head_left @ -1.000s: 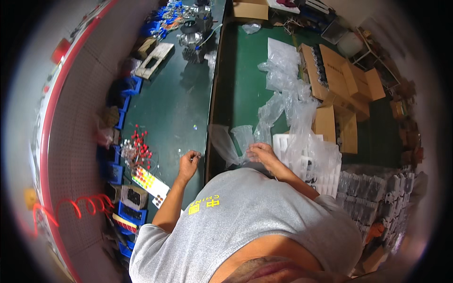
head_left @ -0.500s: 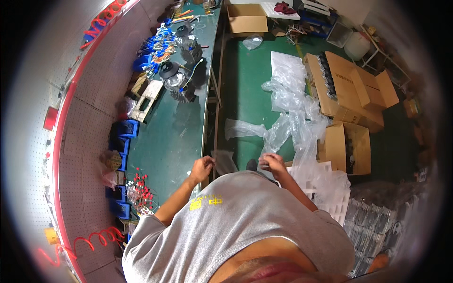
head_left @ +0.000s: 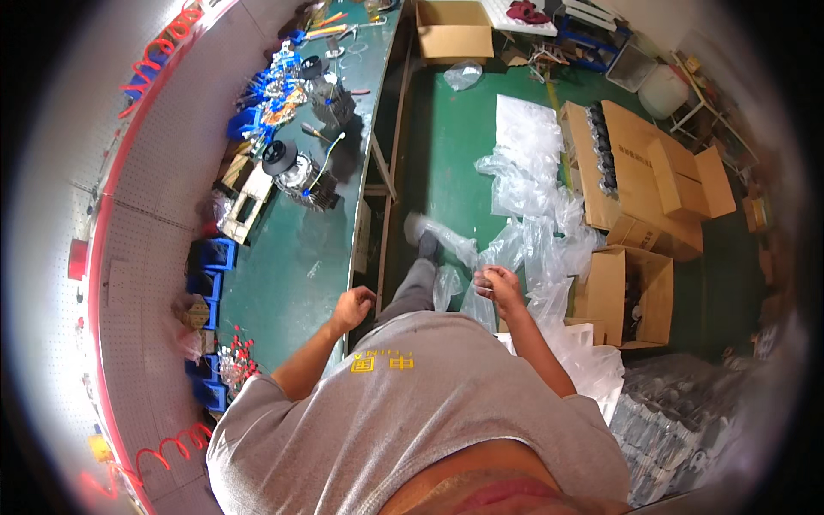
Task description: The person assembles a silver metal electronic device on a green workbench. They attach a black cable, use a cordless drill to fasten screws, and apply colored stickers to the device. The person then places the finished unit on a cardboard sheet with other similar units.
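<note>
My right hand [head_left: 499, 290] is closed, its fingers pinched on a thin clear plastic bag [head_left: 447, 287]. The bag hangs in front of me, over the floor and my trousers. My left hand [head_left: 354, 309] is held by the workbench's edge with its fingers curled in, and nothing shows in it. Loose clear plastic sheeting [head_left: 541, 249] lies in a long heap on the floor beyond my right hand. One of my feet [head_left: 427, 245] is stretched forward beside the bench, by the end of a strip of that plastic.
Along my left runs a green workbench [head_left: 283, 283] bearing two motor-like units [head_left: 305, 180], bundles of blue-tipped wires [head_left: 279, 81] and blue bins [head_left: 206, 283]. Open cardboard boxes [head_left: 669, 296] stand to the right. Another box [head_left: 453, 43] sits at the far end.
My left hand has come away from the plastic bag, which has shifted right with my right hand. My foot has stepped forward, and the bench appears slightly farther left.
</note>
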### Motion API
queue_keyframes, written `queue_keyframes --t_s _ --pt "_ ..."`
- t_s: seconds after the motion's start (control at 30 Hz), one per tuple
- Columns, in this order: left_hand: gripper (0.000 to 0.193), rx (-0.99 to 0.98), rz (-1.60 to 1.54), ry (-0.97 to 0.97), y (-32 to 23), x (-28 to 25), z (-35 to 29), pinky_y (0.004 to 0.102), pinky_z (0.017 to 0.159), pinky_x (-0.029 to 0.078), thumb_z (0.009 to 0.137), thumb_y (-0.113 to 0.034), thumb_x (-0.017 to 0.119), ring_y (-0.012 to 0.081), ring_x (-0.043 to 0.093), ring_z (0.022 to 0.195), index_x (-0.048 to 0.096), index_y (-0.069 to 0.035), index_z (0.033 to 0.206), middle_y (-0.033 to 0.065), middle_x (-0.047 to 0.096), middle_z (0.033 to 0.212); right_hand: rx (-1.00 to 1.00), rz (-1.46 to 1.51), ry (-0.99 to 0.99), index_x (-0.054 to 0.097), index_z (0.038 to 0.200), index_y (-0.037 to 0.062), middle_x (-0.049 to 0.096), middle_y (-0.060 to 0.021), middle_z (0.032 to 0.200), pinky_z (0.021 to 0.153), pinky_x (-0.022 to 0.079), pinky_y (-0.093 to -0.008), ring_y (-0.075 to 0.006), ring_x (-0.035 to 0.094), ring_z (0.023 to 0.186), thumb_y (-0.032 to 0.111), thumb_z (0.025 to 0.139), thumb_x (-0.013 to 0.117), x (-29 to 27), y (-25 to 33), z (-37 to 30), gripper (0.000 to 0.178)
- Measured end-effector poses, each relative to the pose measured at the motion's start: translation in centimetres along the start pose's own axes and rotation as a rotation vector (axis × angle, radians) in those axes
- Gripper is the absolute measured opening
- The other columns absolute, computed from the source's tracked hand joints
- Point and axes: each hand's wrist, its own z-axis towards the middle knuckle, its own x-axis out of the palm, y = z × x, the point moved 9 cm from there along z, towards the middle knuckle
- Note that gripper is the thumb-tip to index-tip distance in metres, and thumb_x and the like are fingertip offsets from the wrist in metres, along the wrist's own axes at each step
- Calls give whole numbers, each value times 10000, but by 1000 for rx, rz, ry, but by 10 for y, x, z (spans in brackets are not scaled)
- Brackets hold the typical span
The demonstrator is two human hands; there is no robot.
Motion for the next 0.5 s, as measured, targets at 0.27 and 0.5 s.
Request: queue_keyframes --t_s 0.27,0.5 --pt "198 23 -113 44 -41 -9 113 309 772 551 898 -14 558 168 687 824 680 29 1048 120 722 863 127 -34 14 579 1224 11 700 -114 1072 706 591 -315 -179 686 874 160 951 630 29 11 53 315" --pt "194 118 -86 43 -90 -49 235 374 791 560 881 -81 601 310 716 873 703 0 1024 181 727 934 202 -79 -59 590 1210 11 699 -116 1070 718 595 -318 -181 686 877 157 965 598 46 48 143 285"
